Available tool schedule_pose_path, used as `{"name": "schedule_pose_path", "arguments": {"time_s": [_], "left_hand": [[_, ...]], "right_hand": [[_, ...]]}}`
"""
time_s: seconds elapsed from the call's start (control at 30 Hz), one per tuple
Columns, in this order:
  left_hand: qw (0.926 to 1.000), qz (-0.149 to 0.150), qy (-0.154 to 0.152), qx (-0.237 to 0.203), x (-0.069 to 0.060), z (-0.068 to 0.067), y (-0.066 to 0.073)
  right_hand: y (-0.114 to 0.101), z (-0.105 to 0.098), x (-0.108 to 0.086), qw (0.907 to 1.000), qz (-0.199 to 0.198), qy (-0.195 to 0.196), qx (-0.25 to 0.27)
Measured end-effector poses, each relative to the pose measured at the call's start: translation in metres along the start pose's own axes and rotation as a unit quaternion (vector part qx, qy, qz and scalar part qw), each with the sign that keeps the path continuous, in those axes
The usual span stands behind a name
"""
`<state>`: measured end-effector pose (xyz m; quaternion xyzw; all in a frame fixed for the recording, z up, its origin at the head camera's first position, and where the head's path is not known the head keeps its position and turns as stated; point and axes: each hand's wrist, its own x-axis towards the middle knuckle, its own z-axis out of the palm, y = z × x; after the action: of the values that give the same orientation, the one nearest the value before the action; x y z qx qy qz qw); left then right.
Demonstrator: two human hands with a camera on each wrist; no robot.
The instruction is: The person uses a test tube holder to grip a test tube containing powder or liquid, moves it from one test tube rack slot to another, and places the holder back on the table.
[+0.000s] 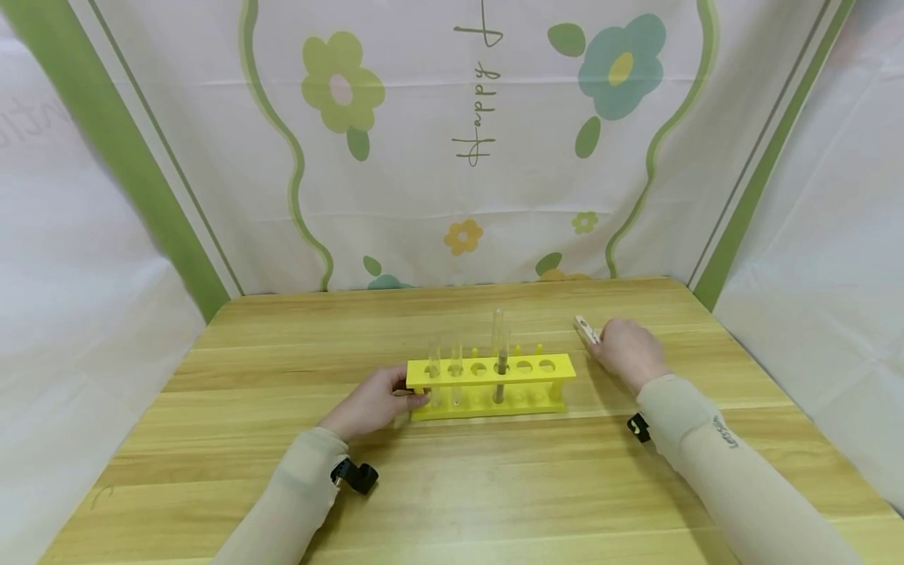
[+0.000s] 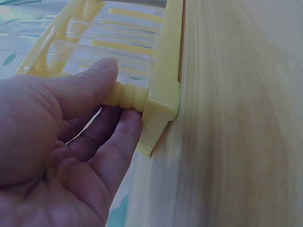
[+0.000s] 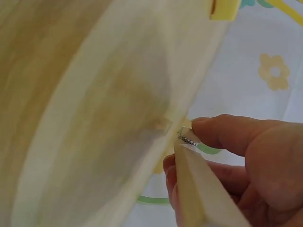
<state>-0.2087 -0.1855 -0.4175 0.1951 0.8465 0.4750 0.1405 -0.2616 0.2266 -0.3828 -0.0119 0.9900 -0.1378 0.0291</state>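
A yellow test tube rack (image 1: 487,408) stands upright on the table. My left hand (image 1: 370,402) grips its left end post (image 2: 128,96), thumb on one side and fingers on the other. Two clear test tubes (image 1: 457,361) stand in the left holes. Further right, another tube (image 1: 500,391) has dark contents; a taller clear tube (image 1: 497,322) rises beside or behind it, I cannot tell which. To the right of the rack, my right hand (image 1: 631,351) pinches a wooden test tube clamp (image 3: 201,182) with a metal spring. The clamp is apart from the rack, its far end pointing away.
Short yellow pegs (image 1: 540,348) stick up along the rack's back. The wood-grain table (image 1: 452,494) ends at a flowered cloth (image 1: 424,180) hanging behind it. Pale cloth sides (image 1: 812,259) rise at left and right. A black wrist camera (image 1: 359,475) sits under the left forearm.
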Motion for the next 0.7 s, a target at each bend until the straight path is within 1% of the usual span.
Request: {"name": "schedule_pose_path", "arguments": {"time_s": [0.1,0.2,0.43,0.53,0.7], "left_hand": [[1.0,-0.001,0.001,0.001,0.0,0.0,0.0],[1.0,-0.001,0.002,0.001,0.0,0.0,0.001],[1.0,-0.003,0.005,0.005,0.0,0.001,0.001],[1.0,-0.005,0.002,0.003,0.0,0.001,0.001],[1.0,-0.008,0.0,-0.004,0.0,0.0,0.001]], "right_hand": [[0.0,0.004,0.001,1.0,0.003,-0.006,-0.004],[-0.001,0.007,0.002,0.9998,0.005,-0.02,-0.001],[-0.002,0.009,0.002,0.999,0.005,-0.042,0.016],[-0.002,0.011,0.002,0.9988,0.003,-0.045,0.02],[-0.004,0.012,0.003,0.9991,-0.001,-0.039,0.018]]}}
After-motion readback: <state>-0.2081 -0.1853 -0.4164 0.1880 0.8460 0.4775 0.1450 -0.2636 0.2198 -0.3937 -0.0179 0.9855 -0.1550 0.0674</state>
